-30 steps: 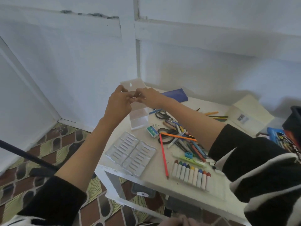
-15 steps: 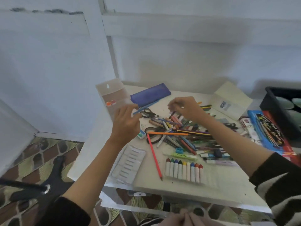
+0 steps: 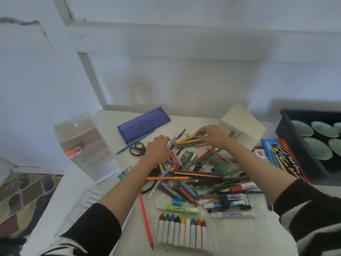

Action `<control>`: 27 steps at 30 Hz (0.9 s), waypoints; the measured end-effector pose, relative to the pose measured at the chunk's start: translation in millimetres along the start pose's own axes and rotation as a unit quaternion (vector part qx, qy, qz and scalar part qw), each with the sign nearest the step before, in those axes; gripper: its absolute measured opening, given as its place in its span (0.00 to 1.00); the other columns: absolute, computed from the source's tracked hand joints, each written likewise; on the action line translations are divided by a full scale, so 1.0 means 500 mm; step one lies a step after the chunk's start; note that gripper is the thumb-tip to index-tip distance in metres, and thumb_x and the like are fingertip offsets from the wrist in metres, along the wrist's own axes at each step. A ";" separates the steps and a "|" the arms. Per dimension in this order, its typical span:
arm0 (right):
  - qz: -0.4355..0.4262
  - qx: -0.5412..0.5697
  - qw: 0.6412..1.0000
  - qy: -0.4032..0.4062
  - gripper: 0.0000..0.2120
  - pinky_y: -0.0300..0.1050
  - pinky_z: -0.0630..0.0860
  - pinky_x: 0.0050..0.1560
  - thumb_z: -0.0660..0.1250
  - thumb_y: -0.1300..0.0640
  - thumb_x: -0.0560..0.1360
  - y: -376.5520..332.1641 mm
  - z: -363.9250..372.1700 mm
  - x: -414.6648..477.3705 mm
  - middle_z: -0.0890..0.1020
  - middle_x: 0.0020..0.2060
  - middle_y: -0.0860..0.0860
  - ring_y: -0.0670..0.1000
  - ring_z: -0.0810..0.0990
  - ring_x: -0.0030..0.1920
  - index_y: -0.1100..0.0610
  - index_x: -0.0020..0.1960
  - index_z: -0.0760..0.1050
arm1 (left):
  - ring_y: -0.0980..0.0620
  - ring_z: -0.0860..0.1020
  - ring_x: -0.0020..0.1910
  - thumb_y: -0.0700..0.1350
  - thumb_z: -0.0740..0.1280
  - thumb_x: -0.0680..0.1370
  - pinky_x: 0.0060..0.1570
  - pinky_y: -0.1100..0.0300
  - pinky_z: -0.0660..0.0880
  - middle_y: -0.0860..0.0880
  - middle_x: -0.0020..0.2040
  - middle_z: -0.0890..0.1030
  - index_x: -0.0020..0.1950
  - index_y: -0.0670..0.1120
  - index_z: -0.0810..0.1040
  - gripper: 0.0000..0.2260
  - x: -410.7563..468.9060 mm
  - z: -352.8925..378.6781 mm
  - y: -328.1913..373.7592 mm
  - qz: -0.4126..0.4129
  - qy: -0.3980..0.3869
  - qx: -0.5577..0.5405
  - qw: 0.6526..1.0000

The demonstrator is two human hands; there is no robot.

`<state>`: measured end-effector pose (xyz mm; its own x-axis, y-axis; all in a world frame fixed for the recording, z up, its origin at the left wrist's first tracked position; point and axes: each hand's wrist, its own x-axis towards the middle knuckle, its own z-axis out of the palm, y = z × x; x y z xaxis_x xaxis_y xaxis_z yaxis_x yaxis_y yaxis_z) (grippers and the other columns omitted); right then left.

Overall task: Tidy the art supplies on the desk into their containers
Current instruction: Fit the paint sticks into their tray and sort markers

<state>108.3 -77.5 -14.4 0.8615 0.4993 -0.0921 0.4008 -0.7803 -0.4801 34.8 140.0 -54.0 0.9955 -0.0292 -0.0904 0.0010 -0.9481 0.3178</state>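
Observation:
A jumbled pile of coloured pencils and pens [image 3: 195, 174] covers the middle of the white desk [image 3: 239, 235]. My right hand [image 3: 212, 134] reaches over its far edge and pinches the ends of a few orange and yellow pencils [image 3: 187, 140]. My left hand [image 3: 158, 147] rests with curled fingers on the pile's left side, touching pencils there; whether it grips one is unclear. A clear plastic case [image 3: 86, 145] stands at the left. A blue pencil pouch [image 3: 143, 124] lies behind the pile.
Black scissors [image 3: 137, 148] and a blue pen lie by the pouch. A row of crayons [image 3: 181, 231] and a red pencil [image 3: 145, 220] lie near the front edge. A cream box [image 3: 243, 124], a blue packet [image 3: 284, 159] and a dark tray [image 3: 299, 145] stand at the right.
Both hands let go of the clear case, now standing at the left, and moved down onto the pencil pile. The right hand took hold of pencils at the far side.

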 end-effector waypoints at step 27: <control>-0.096 -0.070 0.987 -0.105 0.13 0.47 0.68 0.47 0.70 0.44 0.71 -0.020 0.065 0.136 0.75 0.49 0.48 0.48 0.71 0.49 0.46 0.54 0.80 | 0.42 0.75 0.53 0.40 0.66 0.74 0.50 0.56 0.69 0.40 0.52 0.77 0.63 0.41 0.74 0.17 0.053 0.033 -0.019 -0.117 0.051 -0.149 0.981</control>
<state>152.8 -23.3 -44.1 0.6881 0.6984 -0.1968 0.6017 -0.7008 -0.3832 59.4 143.1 -75.1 0.9688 0.2249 -0.1039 0.2437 -0.7904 0.5621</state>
